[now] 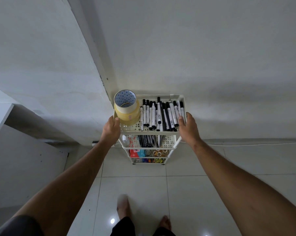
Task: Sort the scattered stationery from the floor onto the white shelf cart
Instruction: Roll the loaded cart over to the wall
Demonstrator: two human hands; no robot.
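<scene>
- Head view looks down on a white shelf cart (pixel 150 132) standing at mid-frame against a pale wall (pixel 211 48), on a glossy tiled floor (pixel 186 193).
- Left hand (pixel 111 128) curls around the left rim of the top tier, thumb on the inside just beside the tape rolls, fingers hidden behind the rim.
- Right hand (pixel 188 125) lies against the right rim of the same tier, fingers stretched out and close together, touching the outermost markers.
- Stacked tape rolls (pixel 126 108) stand upright in the top tier's left corner, a cream roll on wider yellow ones.
- Black-and-white markers (pixel 160 114) lie side by side, filling the rest of that tier.
- Second tier down holds dark pens (pixel 147 140) and a small bottle (pixel 125 140) at its left.
- Third tier shows a red packet (pixel 134 153) and small clear tape rolls (pixel 159 153); the lowest tier's colourful contents are too small to tell.
- Two bare feet (pixel 123 208) stand on the tiles at the bottom of the frame.
</scene>
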